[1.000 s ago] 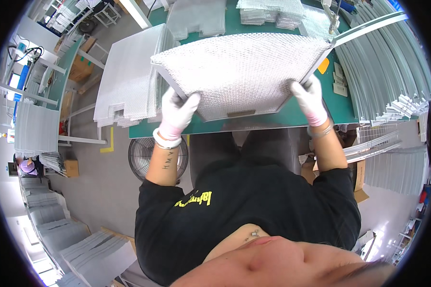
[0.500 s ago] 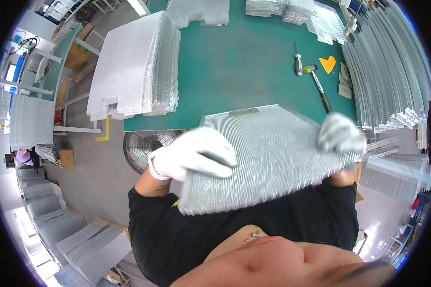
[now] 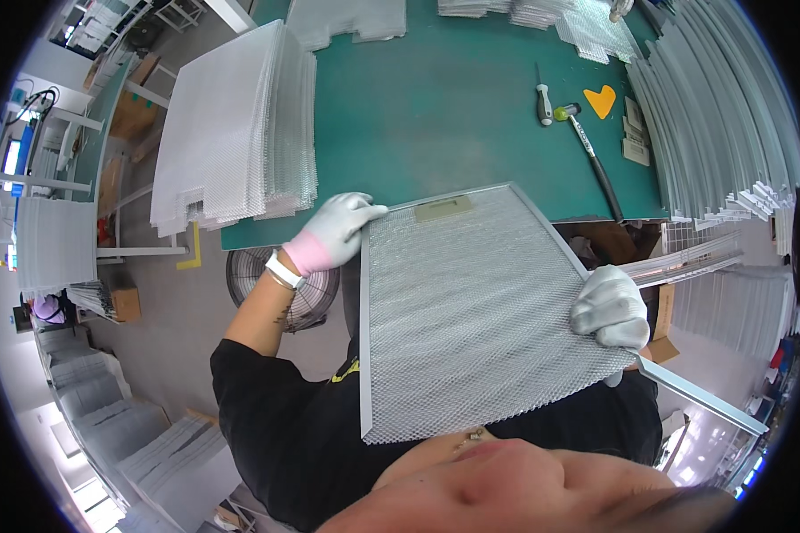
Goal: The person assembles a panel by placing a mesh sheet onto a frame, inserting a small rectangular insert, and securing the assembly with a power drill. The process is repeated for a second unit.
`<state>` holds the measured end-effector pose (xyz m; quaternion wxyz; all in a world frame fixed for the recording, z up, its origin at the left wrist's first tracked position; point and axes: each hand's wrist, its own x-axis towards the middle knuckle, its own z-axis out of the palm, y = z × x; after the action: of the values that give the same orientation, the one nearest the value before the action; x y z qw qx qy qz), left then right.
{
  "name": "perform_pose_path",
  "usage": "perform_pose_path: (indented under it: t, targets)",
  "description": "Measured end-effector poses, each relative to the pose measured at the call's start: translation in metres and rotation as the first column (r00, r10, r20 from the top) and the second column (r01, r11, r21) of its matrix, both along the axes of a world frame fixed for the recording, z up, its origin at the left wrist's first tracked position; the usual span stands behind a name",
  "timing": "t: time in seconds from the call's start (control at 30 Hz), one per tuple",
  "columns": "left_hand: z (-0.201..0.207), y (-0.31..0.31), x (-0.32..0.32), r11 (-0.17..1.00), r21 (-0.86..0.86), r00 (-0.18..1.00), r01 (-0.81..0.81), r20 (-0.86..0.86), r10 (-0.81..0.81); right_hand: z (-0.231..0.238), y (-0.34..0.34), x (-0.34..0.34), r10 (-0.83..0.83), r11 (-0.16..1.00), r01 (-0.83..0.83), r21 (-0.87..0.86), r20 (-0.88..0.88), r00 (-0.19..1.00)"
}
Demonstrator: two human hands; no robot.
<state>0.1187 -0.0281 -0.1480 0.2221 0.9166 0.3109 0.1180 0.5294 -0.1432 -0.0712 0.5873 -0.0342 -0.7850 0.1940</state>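
A silver mesh filter panel (image 3: 480, 311) is held up in front of my chest, slightly tilted. Metal frame strips run along its left, far and right sides; its near side shows bare mesh. A greyish plate (image 3: 443, 208) sits at its far edge. My gloved left hand (image 3: 336, 233) is closed on the far left corner. My gloved right hand (image 3: 610, 309) is curled round the right edge. From beneath this hand a loose-looking metal strip (image 3: 702, 397) sticks out to the lower right; whether the fingers hold it or it joins the panel, I cannot tell.
On the green table (image 3: 418, 115) stand a mesh sheet stack (image 3: 227, 124), a screwdriver (image 3: 543, 105), a hammer (image 3: 593, 158) and an orange heart-shaped piece (image 3: 600, 101). Many metal strips (image 3: 711, 115) line the right side. A floor fan (image 3: 298, 293) stands below the table's edge.
My left hand has moved from over the panel's left part to its far left corner. My right hand has come down along the right edge. The metal strip now shows at lower right.
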Motion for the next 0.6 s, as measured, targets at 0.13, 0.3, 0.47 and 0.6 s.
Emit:
perform_pose_path:
  t: [0.13, 0.3, 0.47, 0.6]
  targets:
    - [0.022, 0.021, 0.013, 0.980, -0.168, 0.995, -0.104, -0.026, 0.101, -0.002, 0.000, -0.011, -0.035, 0.999, 0.035, -0.008, -0.095, 0.995]
    - [0.005, 0.050, 0.106, 0.888, -0.290, 0.931, 0.356, 0.190, -0.311, -0.001, -0.001, -0.016, -0.061, 0.998, 0.056, -0.039, -0.140, 0.988]
    - [-0.018, 0.052, 0.151, 0.835, -0.362, 0.909, 0.414, 0.115, -0.401, 0.004, -0.009, -0.011, -0.108, 0.990, 0.100, -0.098, -0.081, 0.991]
    - [0.002, 0.051, 0.144, 0.838, -0.456, 0.951, 0.300, 0.075, -0.299, 0.008, -0.016, -0.010, -0.149, 0.982, 0.143, -0.126, -0.038, 0.988]
